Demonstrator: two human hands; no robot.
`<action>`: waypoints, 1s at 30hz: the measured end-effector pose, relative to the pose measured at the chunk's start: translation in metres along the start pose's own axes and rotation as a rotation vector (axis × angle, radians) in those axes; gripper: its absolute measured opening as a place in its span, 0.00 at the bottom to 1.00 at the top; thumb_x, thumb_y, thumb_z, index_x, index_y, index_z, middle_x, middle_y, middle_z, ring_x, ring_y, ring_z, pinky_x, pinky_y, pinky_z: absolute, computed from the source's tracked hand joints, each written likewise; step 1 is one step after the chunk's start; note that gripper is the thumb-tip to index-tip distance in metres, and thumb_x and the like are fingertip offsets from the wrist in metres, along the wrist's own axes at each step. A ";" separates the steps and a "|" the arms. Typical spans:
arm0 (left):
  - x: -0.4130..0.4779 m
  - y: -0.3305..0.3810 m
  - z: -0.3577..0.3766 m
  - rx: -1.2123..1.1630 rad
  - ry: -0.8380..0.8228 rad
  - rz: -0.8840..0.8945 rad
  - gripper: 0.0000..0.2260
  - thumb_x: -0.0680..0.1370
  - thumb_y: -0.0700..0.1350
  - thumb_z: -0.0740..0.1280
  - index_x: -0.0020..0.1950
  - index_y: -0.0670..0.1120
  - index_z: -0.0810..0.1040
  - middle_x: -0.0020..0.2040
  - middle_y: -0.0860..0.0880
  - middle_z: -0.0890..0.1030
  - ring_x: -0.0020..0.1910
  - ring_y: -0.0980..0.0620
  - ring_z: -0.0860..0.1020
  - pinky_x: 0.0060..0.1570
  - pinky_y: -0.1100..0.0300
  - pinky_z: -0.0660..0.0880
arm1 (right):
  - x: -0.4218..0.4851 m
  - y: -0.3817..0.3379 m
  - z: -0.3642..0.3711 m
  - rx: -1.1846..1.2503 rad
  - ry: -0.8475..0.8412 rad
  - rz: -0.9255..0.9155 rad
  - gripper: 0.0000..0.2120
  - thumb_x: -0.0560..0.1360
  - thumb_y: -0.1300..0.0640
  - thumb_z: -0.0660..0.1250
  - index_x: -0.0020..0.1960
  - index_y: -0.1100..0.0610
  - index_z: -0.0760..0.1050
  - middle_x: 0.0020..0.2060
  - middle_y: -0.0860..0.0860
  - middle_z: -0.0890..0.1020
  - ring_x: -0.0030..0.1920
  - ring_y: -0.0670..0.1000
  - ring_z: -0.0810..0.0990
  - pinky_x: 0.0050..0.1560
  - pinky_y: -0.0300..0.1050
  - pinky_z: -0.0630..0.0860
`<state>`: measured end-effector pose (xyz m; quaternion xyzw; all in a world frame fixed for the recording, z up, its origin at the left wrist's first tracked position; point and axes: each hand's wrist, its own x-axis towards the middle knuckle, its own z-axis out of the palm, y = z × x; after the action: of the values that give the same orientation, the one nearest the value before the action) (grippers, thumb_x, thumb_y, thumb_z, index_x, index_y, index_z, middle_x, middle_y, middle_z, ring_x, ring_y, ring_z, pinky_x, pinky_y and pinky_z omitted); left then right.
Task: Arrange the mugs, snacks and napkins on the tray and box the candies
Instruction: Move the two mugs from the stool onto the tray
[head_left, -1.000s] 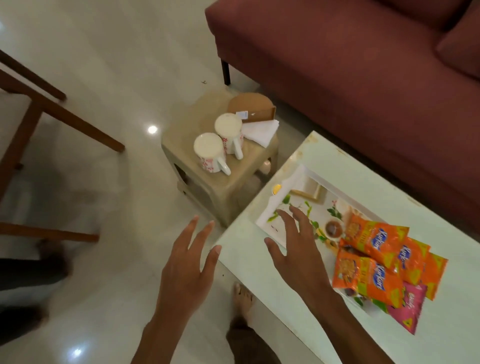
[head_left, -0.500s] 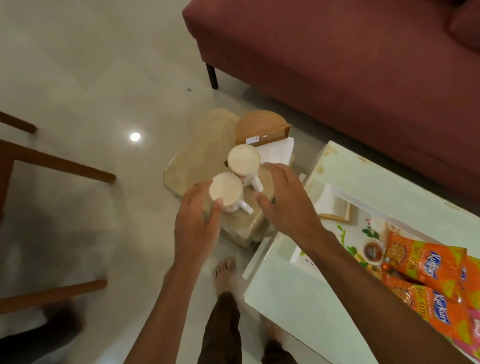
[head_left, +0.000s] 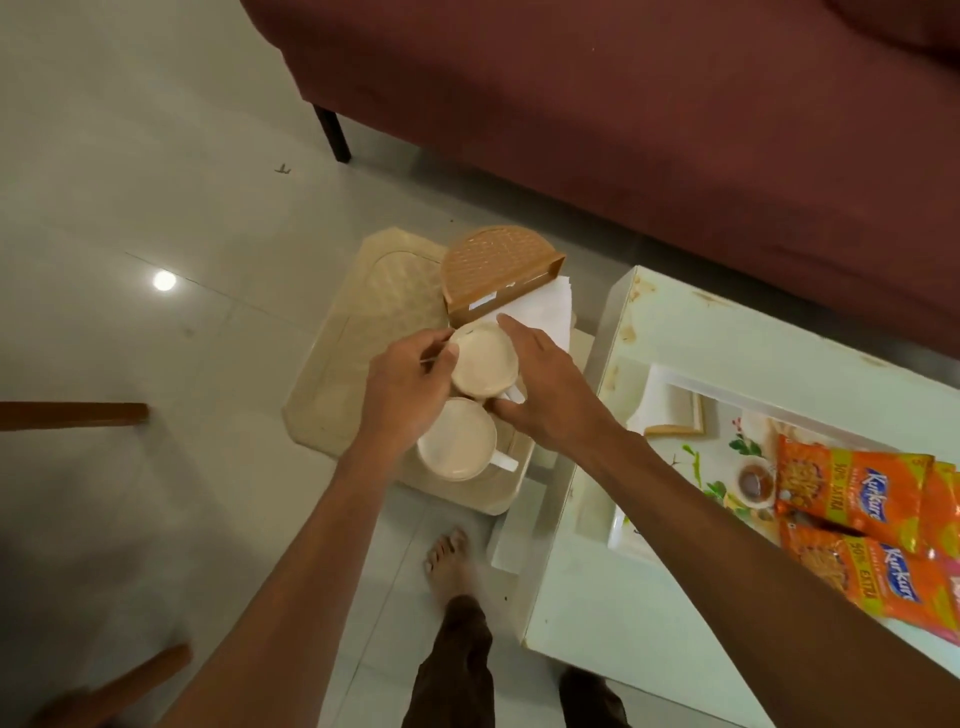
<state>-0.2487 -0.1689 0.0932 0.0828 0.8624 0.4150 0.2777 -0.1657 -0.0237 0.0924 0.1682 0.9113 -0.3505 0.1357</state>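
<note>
Two white mugs stand on a beige plastic stool (head_left: 363, 332). My left hand (head_left: 405, 395) curls against the left rim of the far mug (head_left: 483, 361). My right hand (head_left: 545, 395) spans that mug's right side, index finger along the rim and thumb by its handle. The near mug (head_left: 457, 441) stands free, its handle pointing right. Behind the mugs a brown napkin holder (head_left: 493, 260) lies with white napkins (head_left: 543, 306) sticking out. On the pale table to the right, the floral tray (head_left: 670, 387) carries orange snack packets (head_left: 852, 499). No candies or box are visible.
A dark red sofa (head_left: 623, 104) runs along the back, close behind the stool and the pale table (head_left: 597, 597). Wooden chair legs (head_left: 72, 415) reach in from the left. My bare foot (head_left: 447, 556) stands on the tiled floor between stool and table.
Both hands came from above the table edge over to the stool. The left hand went from the near mug to the far one, and the right hand closed in on its handle side.
</note>
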 end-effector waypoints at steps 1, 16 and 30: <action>0.002 -0.001 -0.001 -0.003 0.008 0.009 0.12 0.81 0.47 0.66 0.62 0.49 0.83 0.55 0.50 0.86 0.55 0.51 0.83 0.57 0.54 0.78 | 0.003 0.000 0.001 0.032 -0.004 -0.005 0.44 0.69 0.50 0.77 0.77 0.56 0.56 0.73 0.54 0.68 0.71 0.54 0.67 0.69 0.55 0.69; -0.025 0.056 0.006 0.050 0.061 0.223 0.12 0.81 0.46 0.67 0.63 0.51 0.83 0.52 0.56 0.85 0.49 0.60 0.83 0.53 0.59 0.80 | -0.031 0.013 -0.037 0.187 0.239 -0.086 0.41 0.65 0.49 0.80 0.72 0.55 0.65 0.67 0.51 0.75 0.65 0.52 0.73 0.64 0.51 0.75; -0.081 0.130 0.165 -0.030 -0.179 0.286 0.16 0.82 0.49 0.66 0.69 0.49 0.78 0.63 0.53 0.83 0.61 0.56 0.80 0.61 0.59 0.78 | -0.148 0.140 -0.106 0.186 0.426 0.159 0.40 0.61 0.47 0.81 0.68 0.50 0.68 0.60 0.43 0.76 0.56 0.43 0.73 0.54 0.38 0.76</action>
<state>-0.1027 -0.0054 0.1429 0.2374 0.8074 0.4540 0.2926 0.0114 0.1157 0.1396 0.3214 0.8671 -0.3775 -0.0486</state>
